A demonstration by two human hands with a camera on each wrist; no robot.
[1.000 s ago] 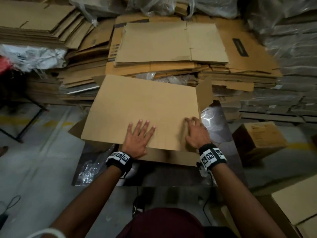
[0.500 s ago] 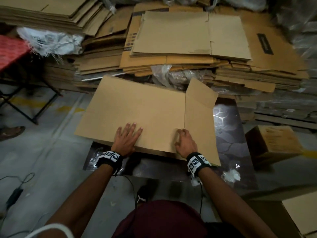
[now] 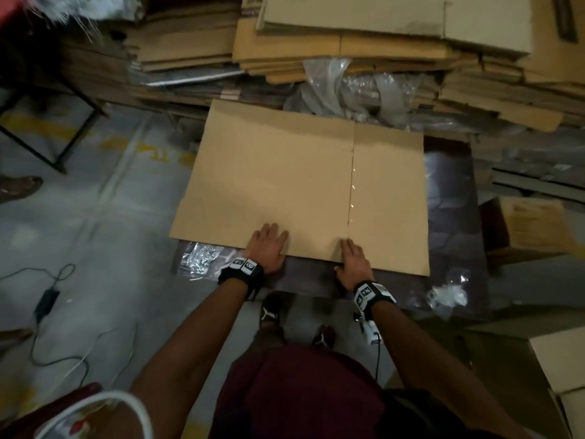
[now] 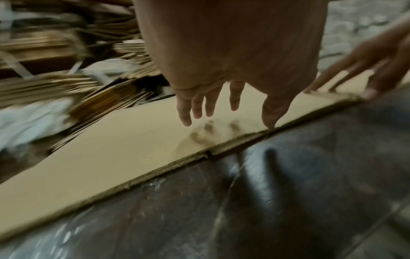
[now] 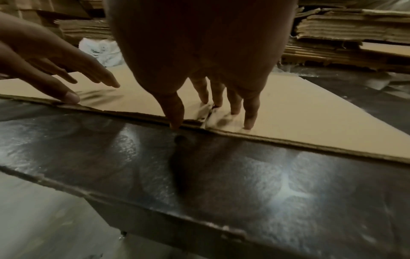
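A flattened brown cardboard carton (image 3: 300,185) lies flat on a dark low table (image 3: 449,217), with a seam running front to back right of its middle. My left hand (image 3: 267,248) lies on its near edge with straight fingers (image 4: 208,105). My right hand (image 3: 351,259) presses straight fingers (image 5: 249,115) on the seam at the near edge, thumb on the cardboard's rim. Neither hand holds anything. The carton (image 4: 111,149) shows layered edges in the left wrist view, where the right hand (image 4: 366,70) also appears. In the right wrist view the left hand (image 5: 55,75) rests on the carton (image 5: 310,112).
Stacks of flattened cartons (image 3: 380,42) and crumpled plastic wrap (image 3: 348,87) rise behind the table. Small plastic bags (image 3: 199,261) lie on its near corners. A brown box (image 3: 531,226) stands at the right, another box (image 3: 563,359) at lower right. A power adapter with cable (image 3: 47,299) lies on the floor at left.
The carton's right flap, raised before, now lies flat. Both hands have slid back to the near edge, and the head view has dropped closer over the table.
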